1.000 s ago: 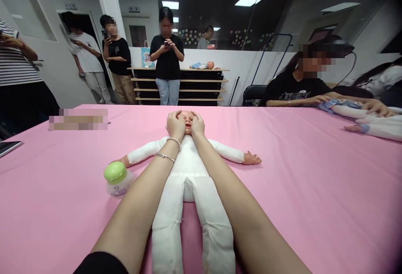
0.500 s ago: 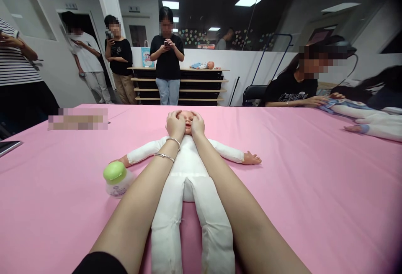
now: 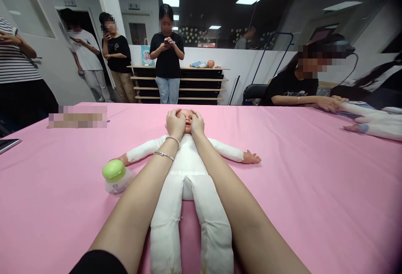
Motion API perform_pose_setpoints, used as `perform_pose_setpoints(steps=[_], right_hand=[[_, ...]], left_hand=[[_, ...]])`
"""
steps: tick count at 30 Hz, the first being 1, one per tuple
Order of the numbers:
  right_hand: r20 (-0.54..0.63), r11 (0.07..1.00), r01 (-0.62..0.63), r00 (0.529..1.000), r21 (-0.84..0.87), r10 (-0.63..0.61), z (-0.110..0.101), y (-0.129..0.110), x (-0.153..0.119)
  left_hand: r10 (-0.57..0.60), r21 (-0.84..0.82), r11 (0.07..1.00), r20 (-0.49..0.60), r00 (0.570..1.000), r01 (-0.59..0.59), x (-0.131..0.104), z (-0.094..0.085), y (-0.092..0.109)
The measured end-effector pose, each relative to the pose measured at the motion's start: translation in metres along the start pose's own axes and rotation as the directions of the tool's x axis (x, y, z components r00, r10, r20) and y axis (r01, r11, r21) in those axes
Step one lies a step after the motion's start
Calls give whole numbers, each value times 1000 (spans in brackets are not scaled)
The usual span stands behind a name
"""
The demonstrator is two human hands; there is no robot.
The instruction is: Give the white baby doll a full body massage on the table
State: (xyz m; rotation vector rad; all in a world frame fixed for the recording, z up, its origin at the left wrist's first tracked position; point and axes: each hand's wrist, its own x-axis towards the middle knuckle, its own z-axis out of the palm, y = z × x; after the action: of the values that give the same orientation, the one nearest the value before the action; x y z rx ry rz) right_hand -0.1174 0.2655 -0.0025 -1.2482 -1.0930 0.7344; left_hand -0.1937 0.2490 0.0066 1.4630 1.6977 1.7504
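A baby doll (image 3: pixel 187 159) with a white cloth body lies on its back, legs toward me and arms spread out. My left hand (image 3: pixel 175 123) and my right hand (image 3: pixel 197 123) cup the two sides of its head, fingers curved over the cheeks and temples. Between my palms the doll's nose and mouth show; the rest of the head is mostly covered. Beside my left forearm, near one doll hand, stands a jar (image 3: pixel 116 177) with a green lid.
Pink cloth covers the table (image 3: pixel 298 190). A phone (image 3: pixel 9 145) lies at the left edge, near a blurred-out item (image 3: pixel 78 117). At the right, a co-worker (image 3: pixel 295 77) handles another doll (image 3: pixel 377 123). Several people stand behind the table, before a shelf (image 3: pixel 201 83).
My hands stay on the doll's head with hardly any movement. At the right, the co-worker's hands have shifted along the other doll. The view has tilted slightly.
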Motion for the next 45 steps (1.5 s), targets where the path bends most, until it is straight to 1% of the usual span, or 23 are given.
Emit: perform_pose_setpoints(steps=[3, 5, 8, 13, 15, 18, 20, 25, 29, 35, 40, 45], right_hand=[[10, 998, 57, 998, -7, -57, -1, 1, 0], [16, 997, 71, 997, -12, -70, -1, 0, -1], [18, 999, 45, 999, -9, -44, -1, 0, -1], [-22, 1000, -12, 1000, -6, 11, -1, -2, -2], [-11, 1000, 7, 1000, -7, -7, -1, -1, -2], [9, 998, 67, 998, -20, -67, -2, 1, -1], [3, 997, 80, 997, -21, -80, -1, 2, -1], [4, 999, 45, 999, 12, -45, -1, 2, 0], [-16, 1000, 16, 1000, -12, -16, -1, -1, -2], [6, 998, 68, 998, -9, -68, -1, 2, 0], [-7, 999, 34, 999, -28, -34, -1, 0, -1], [-20, 1000, 16, 1000, 2, -16, -1, 0, -2]], left_hand=[[17, 22, 1000, 12, 1000, -17, -1, -1, 1], [12, 17, 1000, 13, 1000, -12, -1, -1, 1], [5, 0, 1000, 9, 1000, -5, 0, 0, 1], [-21, -37, 999, -12, 1000, 20, 0, 1, 0], [-10, -30, 1000, -7, 1000, 9, 0, 1, -1], [13, 5, 1000, 9, 1000, -13, -1, -1, 0], [13, 13, 1000, 13, 1000, -13, -1, -1, 0], [0, -4, 1000, 9, 1000, 0, 0, 0, 1], [-6, -8, 1000, 0, 1000, 6, 0, 0, 1], [24, 25, 999, 20, 1000, -24, 0, 0, -1], [6, 8, 1000, 8, 1000, -6, 0, 1, 0], [-11, -29, 1000, -9, 1000, 11, 0, 1, 0]])
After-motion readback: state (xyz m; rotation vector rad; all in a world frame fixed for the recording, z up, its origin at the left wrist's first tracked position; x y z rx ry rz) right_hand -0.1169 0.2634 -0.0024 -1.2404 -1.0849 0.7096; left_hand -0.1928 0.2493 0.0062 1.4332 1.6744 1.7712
